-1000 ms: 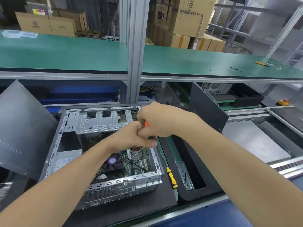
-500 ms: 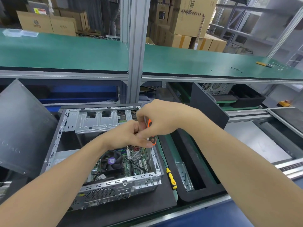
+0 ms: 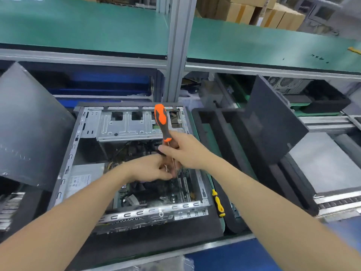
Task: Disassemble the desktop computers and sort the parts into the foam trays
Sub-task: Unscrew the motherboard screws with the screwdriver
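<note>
- Green-matted shelf (image 3: 82, 26) runs across the background above the grip, with blurred cardboard boxes behind it.
- Far left of the grip, a dark side panel (image 3: 33, 124) leans, its left edge cut off.
- Directly beneath the grip lies the open computer case (image 3: 152, 211); both forearms hide much of its board.
- Left hand (image 3: 148, 169) has its fingers bunched at the lower shaft. Whether they pinch the shaft or some small part cannot be told.
- Right hand (image 3: 185, 151) is curled round the orange screwdriver (image 3: 162, 122), whose handle stands up above the fist; its tip is hidden.
- Below and right of the grip, a yellow screwdriver (image 3: 218, 203) lies just beside the case.
- Right of the grip sits a black foam tray (image 3: 207, 112), partly covered by another leaning panel (image 3: 273, 122).
</note>
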A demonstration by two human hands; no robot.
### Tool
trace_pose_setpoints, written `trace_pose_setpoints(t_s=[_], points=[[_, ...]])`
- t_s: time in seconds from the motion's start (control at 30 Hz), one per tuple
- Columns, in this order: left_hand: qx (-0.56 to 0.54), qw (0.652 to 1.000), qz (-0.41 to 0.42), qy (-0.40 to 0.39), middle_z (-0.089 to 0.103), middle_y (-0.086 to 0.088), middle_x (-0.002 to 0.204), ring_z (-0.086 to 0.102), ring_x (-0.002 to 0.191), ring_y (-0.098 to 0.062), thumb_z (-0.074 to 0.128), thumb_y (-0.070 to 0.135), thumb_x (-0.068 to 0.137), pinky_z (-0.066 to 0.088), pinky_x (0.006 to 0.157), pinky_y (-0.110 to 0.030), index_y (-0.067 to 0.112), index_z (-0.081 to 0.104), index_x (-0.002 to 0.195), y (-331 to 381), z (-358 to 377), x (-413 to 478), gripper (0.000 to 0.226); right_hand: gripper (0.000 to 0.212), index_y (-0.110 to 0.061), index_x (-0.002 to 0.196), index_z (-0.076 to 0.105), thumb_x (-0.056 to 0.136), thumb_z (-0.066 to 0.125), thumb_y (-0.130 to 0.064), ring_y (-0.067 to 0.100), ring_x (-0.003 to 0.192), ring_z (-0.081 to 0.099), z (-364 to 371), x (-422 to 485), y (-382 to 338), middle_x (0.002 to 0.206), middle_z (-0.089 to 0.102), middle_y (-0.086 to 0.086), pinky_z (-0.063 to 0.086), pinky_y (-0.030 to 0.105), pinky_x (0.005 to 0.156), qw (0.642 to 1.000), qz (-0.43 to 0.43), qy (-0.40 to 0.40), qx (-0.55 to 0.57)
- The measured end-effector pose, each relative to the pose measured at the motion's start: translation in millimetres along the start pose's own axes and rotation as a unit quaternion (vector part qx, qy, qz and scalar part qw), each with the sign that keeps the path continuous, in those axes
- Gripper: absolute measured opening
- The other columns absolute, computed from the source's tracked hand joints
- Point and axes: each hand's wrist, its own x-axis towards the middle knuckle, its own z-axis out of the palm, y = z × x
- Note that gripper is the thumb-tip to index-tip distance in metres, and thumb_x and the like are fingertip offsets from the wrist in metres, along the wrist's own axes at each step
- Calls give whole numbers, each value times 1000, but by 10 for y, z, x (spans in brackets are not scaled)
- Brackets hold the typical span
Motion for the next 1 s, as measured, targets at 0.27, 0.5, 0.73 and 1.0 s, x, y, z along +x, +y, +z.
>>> trace_pose_setpoints(t_s=[0.27,0.5,0.73,1.0], points=[[31,997,-39,61,66,8,80,55,64,1,70,32,92,34,51,-12,28,73,97,-268,163,192,7,29,-20,92,40,106,48,-45,16,65,52,338,327,228,66,57,-5,40,39,60,998,-48,-16,-35],[31,998,-54,31,63,13,74,56,67,-2,69,31,91,40,59,-21,30,77,96,-290,134,244,9,20,-29,93,39,107,50,-38,14,60,52,315,381,291,62,58,-5,38,34,58,999,-48,-16,14],[22,998,-46,26,54,37,56,52,56,13,71,25,89,36,50,-9,57,63,67,-285,134,242,39,21,-28,93,36,108,49,-33,12,57,58,296,364,254,63,63,-1,47,39,60,998,-45,-38,17],[24,998,-46,17,58,32,60,55,59,7,69,26,90,34,48,-12,44,71,77,-294,116,238,22,31,-33,83,31,108,49,-34,11,56,57,302,349,240,59,60,-3,37,33,56,999,-28,-33,8]])
